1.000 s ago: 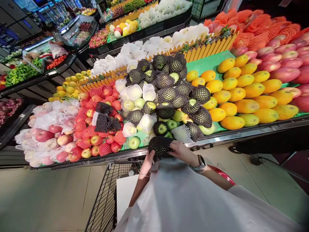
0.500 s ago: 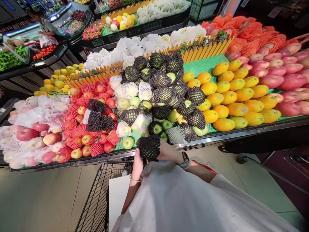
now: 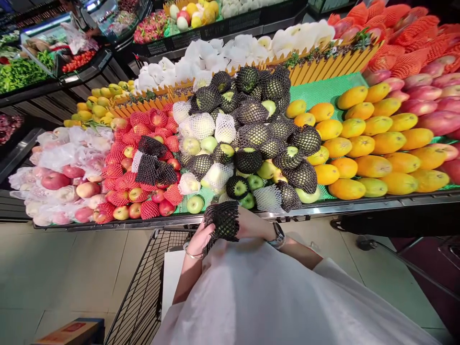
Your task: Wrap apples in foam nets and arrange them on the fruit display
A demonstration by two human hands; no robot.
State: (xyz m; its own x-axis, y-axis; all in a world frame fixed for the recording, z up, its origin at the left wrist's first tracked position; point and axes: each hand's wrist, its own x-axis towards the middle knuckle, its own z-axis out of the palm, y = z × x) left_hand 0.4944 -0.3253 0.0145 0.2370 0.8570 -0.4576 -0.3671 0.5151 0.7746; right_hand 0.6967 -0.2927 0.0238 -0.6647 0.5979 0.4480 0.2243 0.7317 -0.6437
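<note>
A green fruit in a black foam net (image 3: 223,221) is held between my two hands, close to my body at the stand's front edge. My left hand (image 3: 200,238) is closed on its left side, fingertips against the net. On the other side my right hand (image 3: 250,224) grips it, its fingers mostly hidden by the netting. Just beyond lie a bare green apple (image 3: 195,204), a green apple in black netting (image 3: 237,187) and an empty-looking white foam net (image 3: 268,198).
A wire shopping cart (image 3: 138,287) stands at my left. Red-netted apples (image 3: 134,165), yellow papayas (image 3: 375,166) and bagged apples (image 3: 55,180) fill the stand. A cardboard box (image 3: 74,331) shows at the lower left. Another person (image 3: 83,19) is far left.
My left hand has shifted from the fruit's lower left side onto the front of its net. The view has moved, bringing the box into sight.
</note>
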